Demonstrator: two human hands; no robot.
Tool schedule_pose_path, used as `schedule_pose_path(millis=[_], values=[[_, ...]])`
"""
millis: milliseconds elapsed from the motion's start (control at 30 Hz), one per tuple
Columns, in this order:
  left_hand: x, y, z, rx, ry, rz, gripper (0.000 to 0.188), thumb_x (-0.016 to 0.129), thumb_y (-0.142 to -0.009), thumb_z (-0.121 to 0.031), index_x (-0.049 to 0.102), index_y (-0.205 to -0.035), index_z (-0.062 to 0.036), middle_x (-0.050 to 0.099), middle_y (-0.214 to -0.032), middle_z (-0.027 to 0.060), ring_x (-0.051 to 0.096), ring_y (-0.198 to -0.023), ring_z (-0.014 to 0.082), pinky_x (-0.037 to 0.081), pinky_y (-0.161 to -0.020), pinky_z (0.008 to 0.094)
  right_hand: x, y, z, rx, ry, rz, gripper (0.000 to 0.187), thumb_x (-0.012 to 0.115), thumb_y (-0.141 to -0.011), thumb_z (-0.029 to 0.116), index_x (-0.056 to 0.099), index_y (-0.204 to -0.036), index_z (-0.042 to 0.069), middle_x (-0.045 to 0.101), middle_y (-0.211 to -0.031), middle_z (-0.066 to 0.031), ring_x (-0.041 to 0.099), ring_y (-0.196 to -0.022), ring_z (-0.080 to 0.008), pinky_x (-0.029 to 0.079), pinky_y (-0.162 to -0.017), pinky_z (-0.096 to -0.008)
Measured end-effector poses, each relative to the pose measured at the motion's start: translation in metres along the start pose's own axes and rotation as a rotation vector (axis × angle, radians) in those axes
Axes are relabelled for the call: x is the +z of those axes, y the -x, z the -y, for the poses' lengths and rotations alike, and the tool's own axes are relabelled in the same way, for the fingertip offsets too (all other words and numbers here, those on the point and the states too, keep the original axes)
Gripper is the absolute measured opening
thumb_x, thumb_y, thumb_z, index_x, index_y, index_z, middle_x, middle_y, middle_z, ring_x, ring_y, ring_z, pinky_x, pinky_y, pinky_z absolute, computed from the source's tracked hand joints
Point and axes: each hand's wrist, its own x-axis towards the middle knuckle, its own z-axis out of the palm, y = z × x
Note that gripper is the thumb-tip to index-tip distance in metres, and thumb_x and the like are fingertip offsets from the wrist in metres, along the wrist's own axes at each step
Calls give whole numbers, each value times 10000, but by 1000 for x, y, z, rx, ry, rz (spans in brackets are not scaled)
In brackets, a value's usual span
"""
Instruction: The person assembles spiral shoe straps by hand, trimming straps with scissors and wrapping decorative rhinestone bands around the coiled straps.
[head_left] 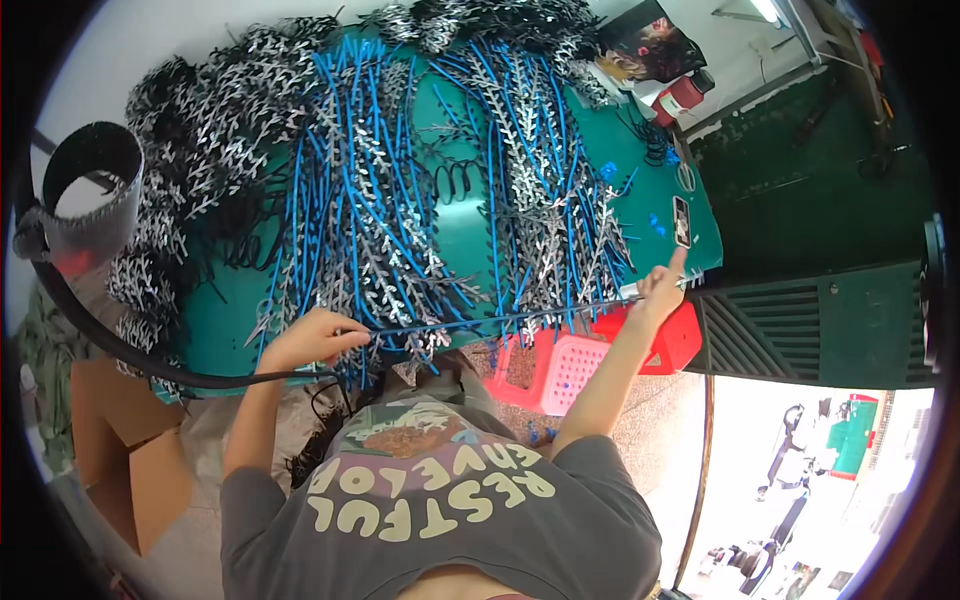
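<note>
A thin blue strand (500, 320) is stretched level along the near edge of the green table (460, 235), held between both hands. My left hand (312, 340) pinches its left end by a bunch of hanging blue strands (345, 230). At the table's right corner, my right hand (660, 288) grips the other end, index finger raised toward a phone (682, 222) lying just above it. Silver leafy garlands (535, 190) and dark ones (205, 130) lie across the table.
A red plastic stool (600, 360) stands below the table's right corner. At the left are a black roll (90, 190), a black hose (120, 350) and a cardboard box (135, 450). Dark green floor and a ribbed panel (820, 320) lie to the right.
</note>
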Motion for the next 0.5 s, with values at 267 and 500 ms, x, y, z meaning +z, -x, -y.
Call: schedule_pose_path(millis=[267,500], values=[[2,-34,27,-58,257,79,160,607,-808,-112,616,-908,13,617,-696,52,597,-599,98,477,-536,210,1,-90,-81,-14,120,13,471,577,-786,499,496,-744,37,445,-552,-12,419,-458,-113,364,-416,-263],[-7,-34,35,-75,445,-96,230,577,-812,-43,585,-1034,18,621,-795,55,584,-643,71,471,-546,201,22,-136,-135,-92,840,36,787,575,-678,642,587,-962,-92,595,-958,-243,562,-940,-338,409,-827,-426]])
